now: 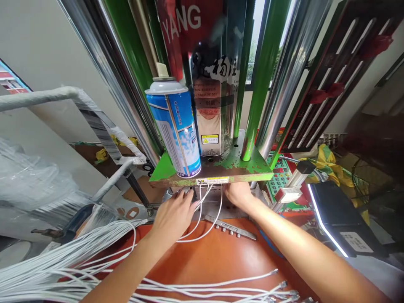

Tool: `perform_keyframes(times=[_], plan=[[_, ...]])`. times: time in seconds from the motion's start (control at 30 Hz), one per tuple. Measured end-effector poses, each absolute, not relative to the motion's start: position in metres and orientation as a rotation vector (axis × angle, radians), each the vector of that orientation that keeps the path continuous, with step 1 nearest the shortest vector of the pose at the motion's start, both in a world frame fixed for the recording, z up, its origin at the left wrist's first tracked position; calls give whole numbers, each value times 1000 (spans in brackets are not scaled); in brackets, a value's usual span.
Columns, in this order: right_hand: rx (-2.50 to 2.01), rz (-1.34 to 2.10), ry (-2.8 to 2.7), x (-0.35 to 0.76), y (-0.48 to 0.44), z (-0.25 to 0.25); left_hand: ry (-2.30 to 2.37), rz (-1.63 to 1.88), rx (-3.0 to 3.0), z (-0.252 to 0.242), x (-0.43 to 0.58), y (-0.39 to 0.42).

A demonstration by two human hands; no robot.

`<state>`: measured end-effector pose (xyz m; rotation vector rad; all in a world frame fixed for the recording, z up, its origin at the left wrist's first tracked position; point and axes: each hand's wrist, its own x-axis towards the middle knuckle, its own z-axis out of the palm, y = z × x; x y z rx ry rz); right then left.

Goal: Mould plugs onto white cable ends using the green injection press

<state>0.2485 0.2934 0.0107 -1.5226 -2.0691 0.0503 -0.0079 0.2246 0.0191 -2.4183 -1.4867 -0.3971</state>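
My left hand (175, 212) reaches under the green machine plate (252, 167), its fingers bent over thin white cables (206, 210) that loop out from the mould below the plate. My right hand (238, 194) is also tucked under the plate, its fingertips hidden by the plate's edge. Both hands rest at the metal mould block (217, 202). A flat metal strip with teeth (230, 227) lies on the orange-brown table just in front of my hands.
A blue and white spray can (175, 126) stands on the plate's left corner. Chrome and green columns rise behind it. A big bundle of white cables (63, 261) lies at the left, and more cable ends (277, 290) at the front. A black lamp (337, 219) sits at the right.
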Motion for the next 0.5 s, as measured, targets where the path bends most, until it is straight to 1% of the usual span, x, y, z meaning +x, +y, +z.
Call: perform_keyframes(times=[0.1,0.23,0.37,0.5], plan=[[-1542,-36,-2076,242,256,9,-1400,-308,-2533,0,-62,198],[-1547,-188,-2203,233,236,5,-1458,-379,-2649,-32,-104,177],[-1535,-212,-2286,234,246,3,-1520,-569,-2646,-42,-78,183],[-1581,-174,-2308,240,255,7,-1397,-753,-2714,-47,-24,199]])
